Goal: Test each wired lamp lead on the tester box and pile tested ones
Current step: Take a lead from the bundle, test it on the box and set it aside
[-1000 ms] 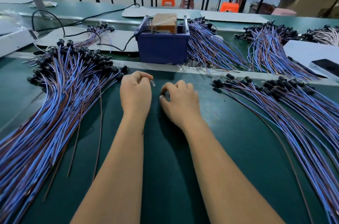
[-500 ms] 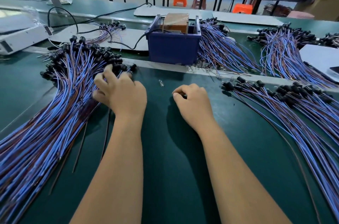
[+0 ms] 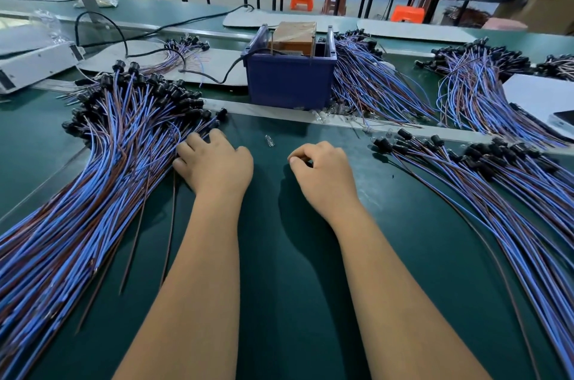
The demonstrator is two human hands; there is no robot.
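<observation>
A big pile of blue and brown lamp leads (image 3: 102, 162) with black sockets fans across the left of the green table. My left hand (image 3: 217, 165) rests on the pile's right edge, its fingers spread and their tips among the wires; no lead is lifted. My right hand (image 3: 323, 174) lies on the bare table, its fingers curled and the thumb against the forefinger, with nothing visible in it. A small clear bulb (image 3: 269, 141) lies loose between the hands. The tester box (image 3: 289, 81), a blue bin holding a brown block, stands behind them.
Another pile of leads (image 3: 503, 180) spreads along the right. More bundles (image 3: 372, 87) lie behind the metal strip (image 3: 236, 106) beside the blue bin. A black cable (image 3: 214, 78) runs into the bin. A white device (image 3: 34, 65) sits far left and white sheets (image 3: 540, 96) far right.
My left hand let a small bulb drop onto the table and moved left onto the pile of leads. My right hand stayed curled in place.
</observation>
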